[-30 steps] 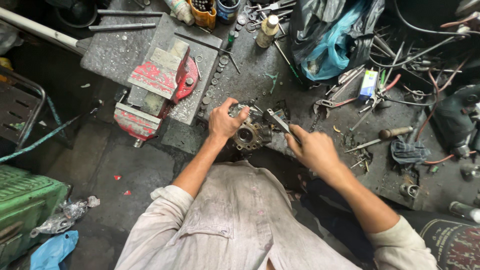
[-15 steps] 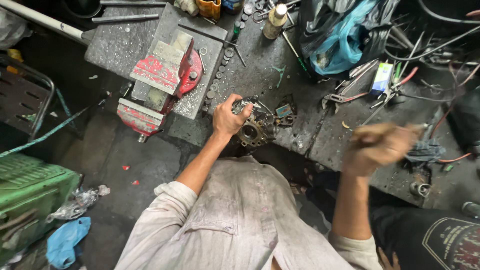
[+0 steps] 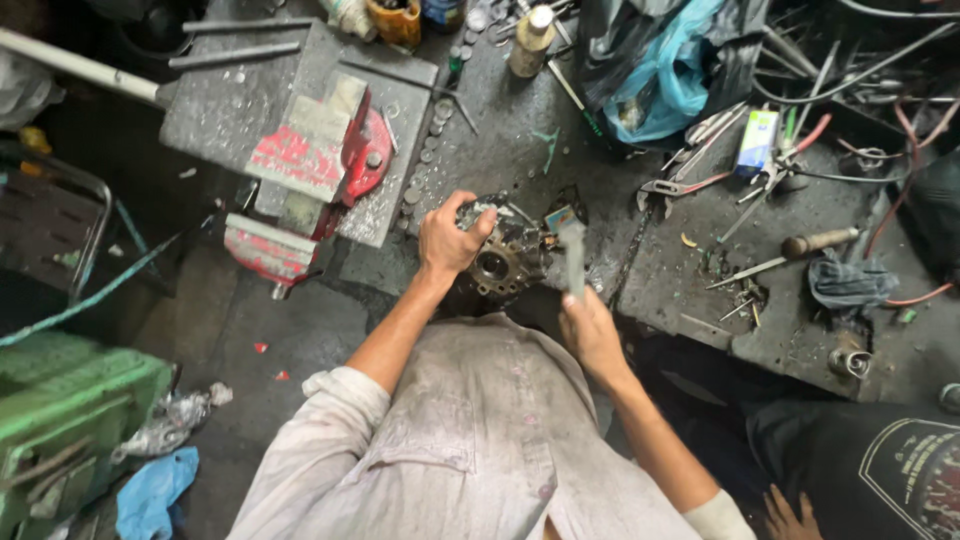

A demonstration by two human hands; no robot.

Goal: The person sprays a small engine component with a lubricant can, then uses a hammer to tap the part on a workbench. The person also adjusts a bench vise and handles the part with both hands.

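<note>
The left hand [image 3: 452,238] is gripping a greasy metal casing [image 3: 505,258] at the bench [image 3: 520,150] edge. The right hand [image 3: 590,335], back from 3 o'clock, is closed around a blurred tool [image 3: 574,258] at the casing's 3 o'clock side, apparently resuming work.

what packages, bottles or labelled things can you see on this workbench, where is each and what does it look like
Small carton: right of the blue bag, upright box, white, blue and green.
Bottle: top centre of the bench, tan body, pale cap.
Orange tin: top edge, left of the bottle, round.
Blue plastic bag: top right, crumpled.
Printed emblem: bottom right, pale on a dark garment.
</note>
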